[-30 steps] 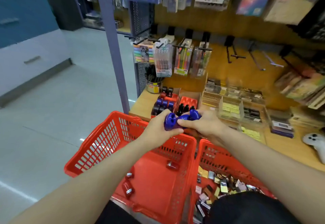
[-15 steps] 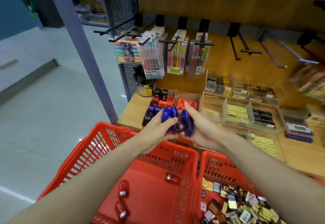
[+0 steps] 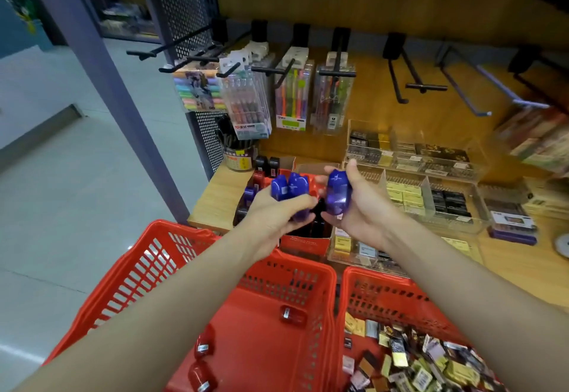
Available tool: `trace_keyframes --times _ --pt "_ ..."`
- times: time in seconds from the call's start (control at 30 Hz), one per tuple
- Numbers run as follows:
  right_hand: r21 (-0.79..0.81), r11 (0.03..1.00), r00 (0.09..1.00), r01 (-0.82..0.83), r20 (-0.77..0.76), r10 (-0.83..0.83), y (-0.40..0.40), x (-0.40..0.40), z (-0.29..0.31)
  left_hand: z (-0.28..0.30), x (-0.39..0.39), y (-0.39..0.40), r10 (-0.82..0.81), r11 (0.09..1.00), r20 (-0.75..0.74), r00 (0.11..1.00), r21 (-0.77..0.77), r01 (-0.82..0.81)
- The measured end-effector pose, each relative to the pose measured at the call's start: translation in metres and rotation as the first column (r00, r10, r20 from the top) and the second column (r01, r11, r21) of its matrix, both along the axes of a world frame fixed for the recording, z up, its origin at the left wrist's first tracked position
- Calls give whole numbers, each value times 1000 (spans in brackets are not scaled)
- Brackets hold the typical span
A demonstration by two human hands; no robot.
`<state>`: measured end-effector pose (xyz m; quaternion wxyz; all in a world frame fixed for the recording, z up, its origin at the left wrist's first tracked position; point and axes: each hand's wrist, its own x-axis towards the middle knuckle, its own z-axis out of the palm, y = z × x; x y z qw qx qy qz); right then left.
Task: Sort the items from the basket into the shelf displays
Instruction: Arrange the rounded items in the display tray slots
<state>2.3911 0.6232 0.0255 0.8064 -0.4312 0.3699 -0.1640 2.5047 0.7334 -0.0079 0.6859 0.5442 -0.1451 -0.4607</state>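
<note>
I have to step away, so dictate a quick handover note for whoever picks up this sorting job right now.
Left hand: grips two blue items above the red display box.
Right hand: grips one blue item beside them.
Done: a few blue ones seem to be in the shelf tray already.
Left: place these three; three red items lie in the left basket; the right basket holds many small packets.

Peg hooks (image 3: 335,72) overhang display box (image 3: 303,242); open air between hands and box.
</note>
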Motion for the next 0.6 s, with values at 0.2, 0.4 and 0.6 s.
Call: trace_keyframes --times 0.2,0.4,0.6 --pt "-160 982 994 98 64 -89 23 7 3 7 -18 -3 -1 996 -147 989 -89 -13" --pt "-384 911 989 -147 -81 125 9 2 -1 -2 -3 0 47 998 -306 951 -26 -58" --pt "-454 874 977 -173 -188 96 -46 4 -3 -29 30 -8 154 985 -47 987 80 -150"
